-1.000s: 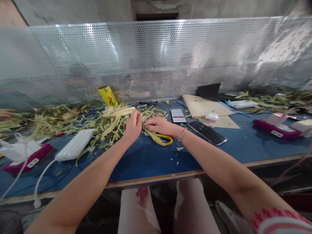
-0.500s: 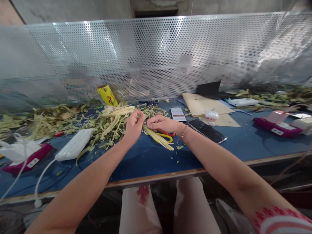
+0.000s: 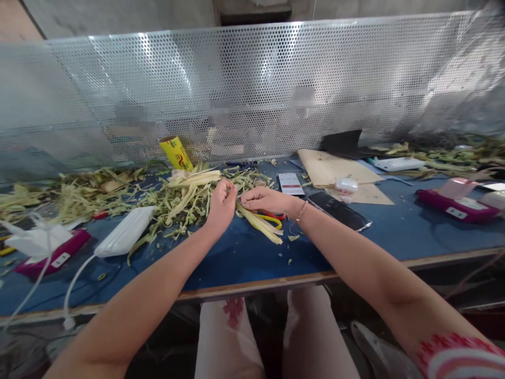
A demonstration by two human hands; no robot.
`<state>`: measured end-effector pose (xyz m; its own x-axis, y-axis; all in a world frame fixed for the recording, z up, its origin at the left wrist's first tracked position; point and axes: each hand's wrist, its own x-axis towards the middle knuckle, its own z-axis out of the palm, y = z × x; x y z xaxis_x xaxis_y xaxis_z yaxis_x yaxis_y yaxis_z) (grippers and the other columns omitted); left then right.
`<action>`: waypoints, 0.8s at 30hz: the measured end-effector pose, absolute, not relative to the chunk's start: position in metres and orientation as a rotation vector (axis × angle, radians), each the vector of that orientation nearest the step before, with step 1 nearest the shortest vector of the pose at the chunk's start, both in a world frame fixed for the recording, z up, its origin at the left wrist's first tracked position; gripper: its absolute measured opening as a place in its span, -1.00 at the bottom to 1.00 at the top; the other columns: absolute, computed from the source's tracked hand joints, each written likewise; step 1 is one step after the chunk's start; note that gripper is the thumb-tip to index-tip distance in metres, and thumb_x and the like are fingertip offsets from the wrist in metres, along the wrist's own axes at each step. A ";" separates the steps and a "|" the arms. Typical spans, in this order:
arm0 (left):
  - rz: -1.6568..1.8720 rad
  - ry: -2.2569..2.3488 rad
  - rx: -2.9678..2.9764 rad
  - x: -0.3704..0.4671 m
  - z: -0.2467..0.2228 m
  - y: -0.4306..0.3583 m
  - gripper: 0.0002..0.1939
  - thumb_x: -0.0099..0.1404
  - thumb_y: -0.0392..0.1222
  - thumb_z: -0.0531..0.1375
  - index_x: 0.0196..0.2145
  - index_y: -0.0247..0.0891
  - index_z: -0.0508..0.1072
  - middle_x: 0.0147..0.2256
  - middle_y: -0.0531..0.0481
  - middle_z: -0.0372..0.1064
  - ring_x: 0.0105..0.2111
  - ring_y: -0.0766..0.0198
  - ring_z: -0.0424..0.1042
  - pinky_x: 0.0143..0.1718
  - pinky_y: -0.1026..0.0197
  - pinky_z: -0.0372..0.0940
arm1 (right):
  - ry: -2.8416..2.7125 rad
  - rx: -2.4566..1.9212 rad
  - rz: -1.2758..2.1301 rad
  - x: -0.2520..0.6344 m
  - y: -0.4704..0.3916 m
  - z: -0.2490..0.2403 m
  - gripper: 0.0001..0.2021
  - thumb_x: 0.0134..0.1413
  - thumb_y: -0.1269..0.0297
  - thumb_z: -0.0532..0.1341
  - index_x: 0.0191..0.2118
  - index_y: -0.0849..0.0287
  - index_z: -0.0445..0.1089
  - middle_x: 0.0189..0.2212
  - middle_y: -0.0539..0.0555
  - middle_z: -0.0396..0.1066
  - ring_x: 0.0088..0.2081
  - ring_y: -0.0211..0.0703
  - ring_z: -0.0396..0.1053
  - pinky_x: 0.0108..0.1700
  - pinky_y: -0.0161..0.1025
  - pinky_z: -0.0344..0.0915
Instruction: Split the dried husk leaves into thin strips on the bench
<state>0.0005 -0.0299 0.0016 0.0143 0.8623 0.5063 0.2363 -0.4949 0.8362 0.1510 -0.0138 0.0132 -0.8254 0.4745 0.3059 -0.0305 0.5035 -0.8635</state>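
Over the blue table [image 3: 244,263], my left hand [image 3: 223,199] is closed in a pinch, thumb against the fingers; what it pinches is too small to make out. Close to its right, my right hand [image 3: 258,200] has its fingers pressed together at the upper end of a bundle of pale yellow-green stalks [image 3: 262,227]. The bundle slants down toward the table's front. Beneath and beside it lie scissors with yellow and red handles [image 3: 275,220]. A heap of pale plant strips [image 3: 183,202] spreads out left of my left hand.
A yellow tube [image 3: 175,152] leans behind the heap, before a perforated metal screen [image 3: 252,73]. On the left are a white power bank [image 3: 125,231] and a magenta socket block [image 3: 59,258]. To the right lie phones [image 3: 337,209], brown paper [image 3: 335,171] and another magenta block [image 3: 457,205].
The view has shifted slightly, so the table items appear a little further right. Both hands keep nearly the same closed pose near the bundle's upper end.
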 end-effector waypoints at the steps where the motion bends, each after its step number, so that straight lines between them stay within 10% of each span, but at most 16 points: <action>1: 1.510 1.110 1.753 0.000 0.001 -0.029 -0.79 0.19 -0.14 0.10 -0.51 -0.22 0.13 -0.70 0.20 -0.11 -0.72 0.46 -0.12 -0.68 0.32 -0.19 | -2.234 -0.367 1.288 0.151 -0.013 0.013 -0.70 0.04 0.23 0.08 -0.61 0.19 0.01 -0.65 -0.14 -0.10 -0.59 -0.43 -0.12 -0.52 -0.35 -0.15; 15: 1.388 1.100 1.807 -0.018 0.002 -0.011 -0.74 0.25 0.04 -0.01 -0.43 -0.19 0.09 -0.51 0.08 0.22 -0.59 0.39 0.16 -0.55 0.29 0.09 | -1.940 -0.750 0.916 0.147 0.003 -0.002 -0.80 -0.05 0.20 0.12 -0.48 0.25 0.30 -0.58 -0.05 0.20 -0.54 -0.37 0.11 -0.46 -0.35 0.05; 24: 1.288 1.270 2.217 -0.019 0.002 -0.016 -0.87 0.27 -0.14 -0.05 -0.43 -0.19 0.09 -0.56 0.09 0.20 -0.54 0.31 0.22 -0.43 0.23 0.12 | -2.235 -0.652 0.673 0.139 -0.005 -0.006 -0.79 0.06 0.22 0.02 -0.50 0.20 0.14 -0.58 -0.09 0.10 -0.52 -0.37 0.06 -0.42 -0.35 0.03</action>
